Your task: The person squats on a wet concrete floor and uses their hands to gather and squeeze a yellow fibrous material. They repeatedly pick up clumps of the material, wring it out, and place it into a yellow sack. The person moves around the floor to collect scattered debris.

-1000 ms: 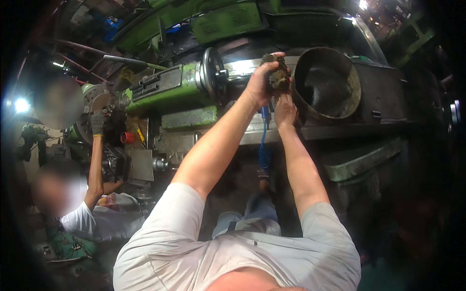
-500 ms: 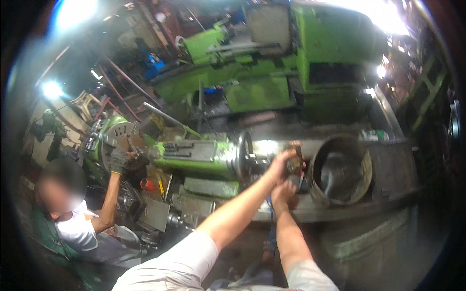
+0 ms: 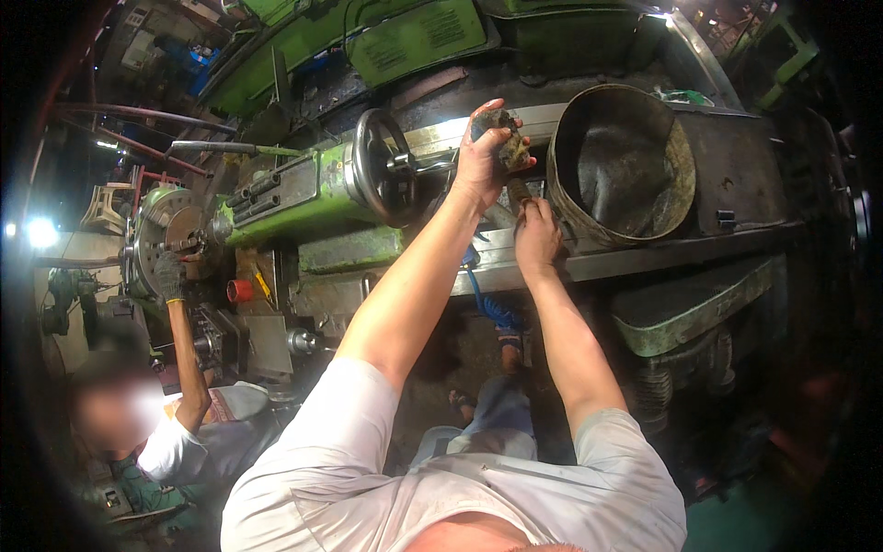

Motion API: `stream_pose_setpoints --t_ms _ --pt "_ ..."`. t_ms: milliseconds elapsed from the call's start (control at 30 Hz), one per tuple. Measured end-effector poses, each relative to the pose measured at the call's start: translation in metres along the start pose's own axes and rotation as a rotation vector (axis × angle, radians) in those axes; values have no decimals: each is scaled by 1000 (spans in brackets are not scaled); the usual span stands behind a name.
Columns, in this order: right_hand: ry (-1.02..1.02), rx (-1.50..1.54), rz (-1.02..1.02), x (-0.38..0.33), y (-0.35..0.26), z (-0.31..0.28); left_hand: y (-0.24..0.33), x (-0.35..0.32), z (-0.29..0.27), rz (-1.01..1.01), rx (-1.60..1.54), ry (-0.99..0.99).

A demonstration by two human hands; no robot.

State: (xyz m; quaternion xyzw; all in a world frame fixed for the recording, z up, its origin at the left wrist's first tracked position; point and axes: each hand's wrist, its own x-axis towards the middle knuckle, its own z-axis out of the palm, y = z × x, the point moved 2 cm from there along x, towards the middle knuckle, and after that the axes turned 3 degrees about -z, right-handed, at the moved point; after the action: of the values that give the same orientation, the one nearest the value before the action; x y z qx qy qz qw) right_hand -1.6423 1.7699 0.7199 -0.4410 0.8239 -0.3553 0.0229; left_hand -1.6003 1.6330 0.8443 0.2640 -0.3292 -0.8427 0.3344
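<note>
Left hand (image 3: 480, 158): my fingers are curled tight round a dirty wad of rag (image 3: 504, 138), raised over the lathe bed (image 3: 589, 262).

Right hand (image 3: 536, 235): closed on a small dark stub (image 3: 518, 190) just below the rag; what the stub is, I cannot tell.

Metal drum (image 3: 624, 166): open, grimy, just beside both hands, resting on the bed.

Handwheel (image 3: 382, 167): near my left wrist, on the green tailstock (image 3: 285, 189).

Co-worker's gloved hand (image 3: 169, 274): at the chuck (image 3: 170, 235), well apart.

Risk, as I judge it: the rag could snag on the handwheel; greasy fingers could drop the stub.
</note>
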Motion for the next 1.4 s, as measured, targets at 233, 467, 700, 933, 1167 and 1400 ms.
stream_pose_setpoints --t_ms 233,467,700,933,1167,1400 --pt "-13 101 28 8 1 -12 -22 12 -11 3 -5 61" --pt "-16 145 14 25 -12 -14 -31 25 -25 34 93 161" --pt "-53 184 -74 37 -10 -8 -32 34 -23 6 139 157" --pt "-155 189 -77 47 -2 -4 -33 43 -27 -43 93 103" --pt "-153 307 -78 50 -2 -8 -24 41 -27 -52 94 114" --pt "-25 366 -50 46 -31 -39 -19 46 -50 29 10 264"
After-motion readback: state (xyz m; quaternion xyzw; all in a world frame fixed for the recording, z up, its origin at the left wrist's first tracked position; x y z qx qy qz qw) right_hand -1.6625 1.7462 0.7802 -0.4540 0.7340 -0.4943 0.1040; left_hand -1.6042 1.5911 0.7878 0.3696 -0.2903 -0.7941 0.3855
